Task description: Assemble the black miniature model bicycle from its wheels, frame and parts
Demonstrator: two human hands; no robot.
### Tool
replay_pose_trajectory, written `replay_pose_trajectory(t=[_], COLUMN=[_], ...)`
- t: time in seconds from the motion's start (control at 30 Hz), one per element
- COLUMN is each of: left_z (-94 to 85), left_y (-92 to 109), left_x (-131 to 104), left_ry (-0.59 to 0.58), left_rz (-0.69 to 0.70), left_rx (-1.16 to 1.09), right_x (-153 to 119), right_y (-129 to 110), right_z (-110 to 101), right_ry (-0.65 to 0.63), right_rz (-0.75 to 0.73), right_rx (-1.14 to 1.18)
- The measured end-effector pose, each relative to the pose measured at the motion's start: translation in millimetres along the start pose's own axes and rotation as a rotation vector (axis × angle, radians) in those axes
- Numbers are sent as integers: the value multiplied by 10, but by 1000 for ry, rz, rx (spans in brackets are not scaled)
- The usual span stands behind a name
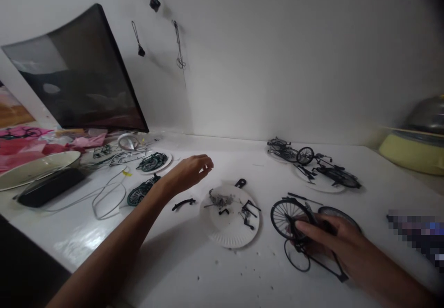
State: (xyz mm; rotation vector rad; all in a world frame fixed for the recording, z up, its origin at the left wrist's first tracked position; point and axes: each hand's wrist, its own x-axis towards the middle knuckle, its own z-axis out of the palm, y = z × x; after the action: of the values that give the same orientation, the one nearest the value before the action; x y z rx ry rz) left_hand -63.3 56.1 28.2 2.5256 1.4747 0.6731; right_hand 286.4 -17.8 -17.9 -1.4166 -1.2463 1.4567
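Observation:
My right hand [333, 238] is closed round a black miniature bicycle [289, 215], with one spoked wheel facing me and another partly hidden behind the fingers. A thin black ring hangs below the near wheel. Over the table, left of centre, my left hand [197, 163] is raised with its fingers curled together; whatever they may hold is hidden. Below it lies a curved black part [183, 204]. Between my hands, a white paper plate [229, 241] carries small black parts and a grey cluster of tiny pieces. A black piece with a hole [240, 183] lies at the plate's far rim.
More miniature bicycles [338, 176] lie on plates at the back right. Green ones [152, 161] lie left, partly behind my left forearm. A monitor [79, 77], loose cable [104, 215], dark case [50, 187] and shallow dish [41, 167] occupy the left. A yellow-green container [411, 153] stands right.

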Motion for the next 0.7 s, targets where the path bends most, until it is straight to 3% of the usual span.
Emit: replay_pose_trajectory(t=[0.17, 0.5, 0.7], left_z=[38, 346, 430], left_y=[-2, 378, 473], left_x=[-33, -44, -75], left_ry=[-106, -213, -222], left_rz=[72, 280, 330], left_rx=[130, 296, 364], right_x=[11, 23, -9], right_y=[-12, 34, -13], right_z=[-18, -25, -9], right_ry=[-34, -39, -61], right_rz=[-17, -73, -63], right_rx=[-2, -36, -64])
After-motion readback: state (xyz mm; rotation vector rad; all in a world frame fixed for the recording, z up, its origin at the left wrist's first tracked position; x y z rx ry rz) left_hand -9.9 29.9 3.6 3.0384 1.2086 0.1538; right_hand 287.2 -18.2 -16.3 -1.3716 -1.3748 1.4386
